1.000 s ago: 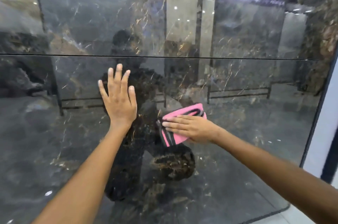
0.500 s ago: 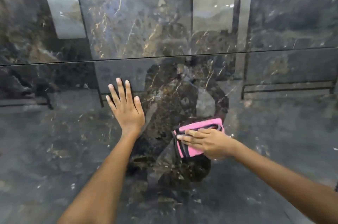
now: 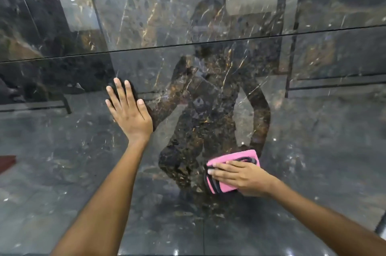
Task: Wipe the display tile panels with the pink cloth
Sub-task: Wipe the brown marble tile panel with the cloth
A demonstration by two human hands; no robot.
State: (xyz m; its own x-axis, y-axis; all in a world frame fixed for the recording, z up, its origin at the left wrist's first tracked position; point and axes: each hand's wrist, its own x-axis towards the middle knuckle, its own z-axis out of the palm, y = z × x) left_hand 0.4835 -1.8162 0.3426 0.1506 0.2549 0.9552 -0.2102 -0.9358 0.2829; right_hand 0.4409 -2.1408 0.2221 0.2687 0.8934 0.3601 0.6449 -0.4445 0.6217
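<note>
- The pink cloth [image 3: 231, 172], folded with dark stripes, sits flat against the lower tile panel [image 3: 62, 172], under the right hand [image 3: 240, 175], low and right of centre.
- Grip on that side: fingers laid out straight across the cloth, pressing it to the tile, not curled round it. They point left, and the cloth's long side runs roughly left-right too.
- The left hand [image 3: 128, 112] is up and to the left, well apart from the cloth, palm flat on the same panel with fingers spread, holding nothing. Looks like it's just bracing.
- So the right hand is the one working. My guess: mid-wipe, with lots of panel left on both sides.
- The surface is glossy dark marble-look tile with gold veining. A thin seam [image 3: 188, 44] splits it from the upper tile panel [image 3: 146, 4].
- The room only shows as reflections: ceiling lights, pale slabs, the person's silhouette.
</note>
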